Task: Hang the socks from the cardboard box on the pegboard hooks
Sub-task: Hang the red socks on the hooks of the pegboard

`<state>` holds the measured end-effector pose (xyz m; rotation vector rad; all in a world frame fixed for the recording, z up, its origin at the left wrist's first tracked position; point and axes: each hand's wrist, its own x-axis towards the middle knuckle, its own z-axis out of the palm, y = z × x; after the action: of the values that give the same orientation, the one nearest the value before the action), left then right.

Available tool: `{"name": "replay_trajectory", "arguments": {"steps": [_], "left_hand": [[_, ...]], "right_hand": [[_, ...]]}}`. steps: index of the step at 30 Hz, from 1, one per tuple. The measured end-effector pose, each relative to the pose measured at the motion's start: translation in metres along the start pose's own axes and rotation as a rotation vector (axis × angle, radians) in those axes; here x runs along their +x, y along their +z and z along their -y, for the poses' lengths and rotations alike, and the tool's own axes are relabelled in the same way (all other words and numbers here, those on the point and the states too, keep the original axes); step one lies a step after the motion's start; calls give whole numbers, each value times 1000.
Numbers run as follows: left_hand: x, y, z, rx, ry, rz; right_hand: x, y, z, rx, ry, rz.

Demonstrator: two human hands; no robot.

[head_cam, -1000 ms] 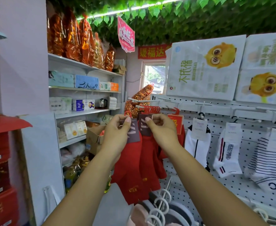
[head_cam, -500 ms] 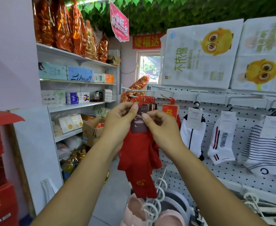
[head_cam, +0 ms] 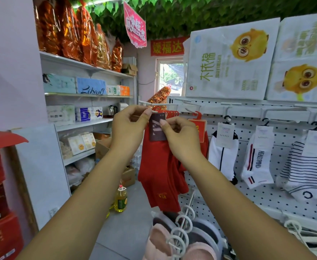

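Here left hand and right hand pinch the tag of the red socks, dangling beneath both grips.

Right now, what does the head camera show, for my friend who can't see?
A left hand and right hand pinch the top of a pair of red socks at the tip of a white pegboard hook. White socks and striped socks hang to the right.

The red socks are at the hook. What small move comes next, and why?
Probably slide the red socks back along the white hook, toward the red hangers on it: left hand and right hand hold the dark card just at its tip.
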<state>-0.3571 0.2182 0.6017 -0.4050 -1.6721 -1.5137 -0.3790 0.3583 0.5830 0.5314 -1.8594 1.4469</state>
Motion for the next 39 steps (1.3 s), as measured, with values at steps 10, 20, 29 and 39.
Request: {"name": "replay_trajectory", "arguments": {"steps": [10,20,29,39], "left_hand": [[3,-5,0,51,30,34],[-34,-17,16,225,3,71],[-112,-73,-7,736,104,323],[-304,-132,-23,895,-103,449]], "right_hand": [[6,7,-14,-124,83,-8],[-27,-15,-6,-110,121,3],[-107,-75,18,-456,21,347],[-285,-131,30,-512,69,633]]}}
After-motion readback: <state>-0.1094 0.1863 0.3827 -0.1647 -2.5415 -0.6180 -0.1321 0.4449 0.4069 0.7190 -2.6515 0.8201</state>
